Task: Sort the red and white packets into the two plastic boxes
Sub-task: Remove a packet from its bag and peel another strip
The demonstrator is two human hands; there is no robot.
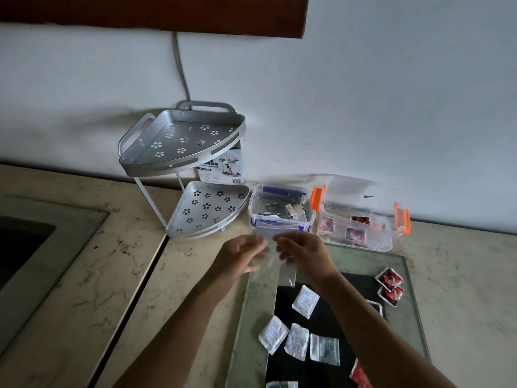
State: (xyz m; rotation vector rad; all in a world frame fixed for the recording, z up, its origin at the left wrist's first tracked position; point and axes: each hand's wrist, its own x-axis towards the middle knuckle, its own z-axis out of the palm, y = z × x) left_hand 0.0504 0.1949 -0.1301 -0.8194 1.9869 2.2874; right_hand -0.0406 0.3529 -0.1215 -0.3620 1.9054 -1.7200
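Observation:
Both hands hold a clear plastic bag just in front of the blue-latched box, which holds white packets. My left hand grips the bag's left side and my right hand its right side. To the right stands the orange-latched box with red packets inside and its lid up. Several white packets lie on the dark glass panel under my arms. Red packets lie at the panel's right side, and another red packet lies near the bottom edge.
A silver two-tier corner rack stands against the wall left of the boxes, with a product card behind it. A recessed sink is at the far left of the marble counter.

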